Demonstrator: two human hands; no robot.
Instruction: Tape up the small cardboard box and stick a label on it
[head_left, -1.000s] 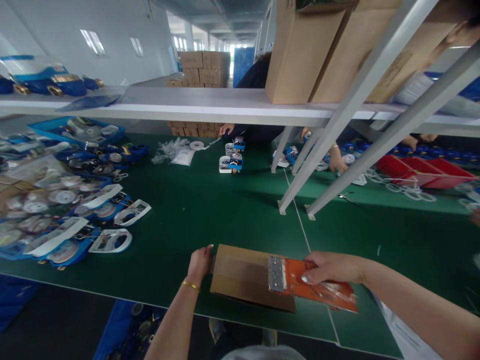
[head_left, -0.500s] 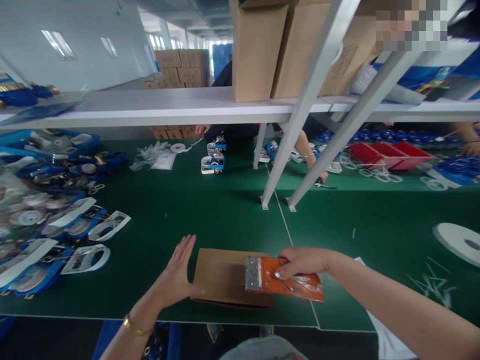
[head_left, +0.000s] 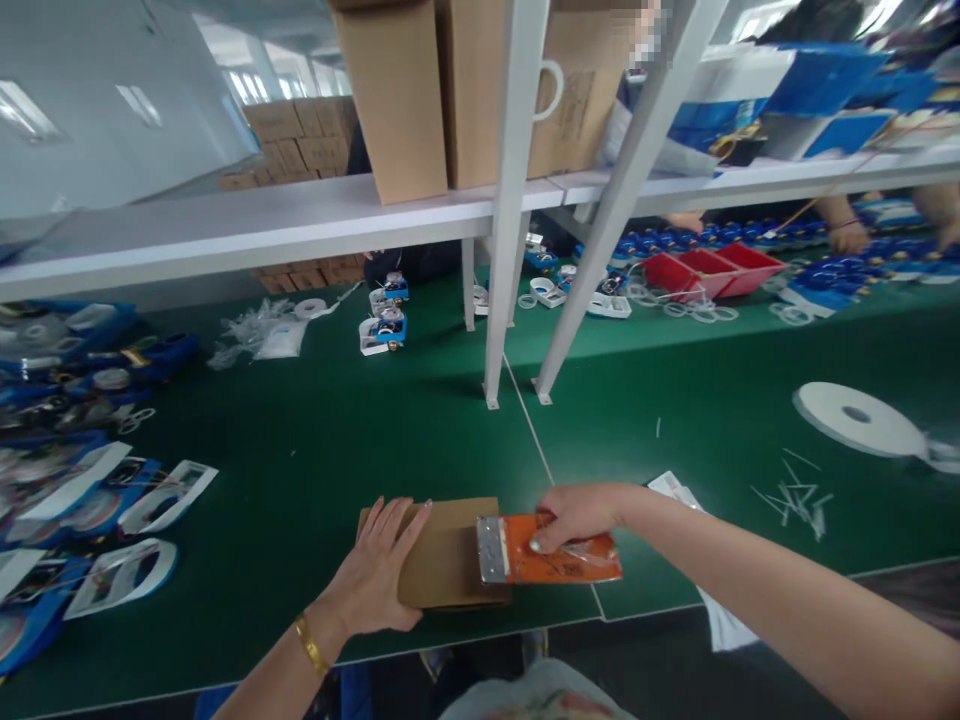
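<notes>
My left hand (head_left: 380, 572) lies across the left end of a brown cardboard box (head_left: 454, 560), thumb at the near edge and fingers stretched toward the far edge. The box rests on the green table near its front edge. In my right hand (head_left: 571, 518) is a flat orange packet (head_left: 525, 550) with a silver-grey end and shiny clear wrapping, pinched between thumb and fingers. The packet is over the right part of the box; whether it touches the box I cannot tell. White printed sheets (head_left: 679, 492) lie partly behind my right forearm.
Blue-and-white assemblies (head_left: 124, 580) crowd the table's left side. A white roll (head_left: 885, 425) and thin white strips (head_left: 799, 500) lie right. Metal posts (head_left: 504, 250) carry a shelf (head_left: 285, 225) with cartons. Co-workers' hands (head_left: 849, 236) show beyond, near red bins (head_left: 712, 272).
My left hand has come from beside the box onto its left end. The packet stays in my right hand above the box. The view has turned to the right.
</notes>
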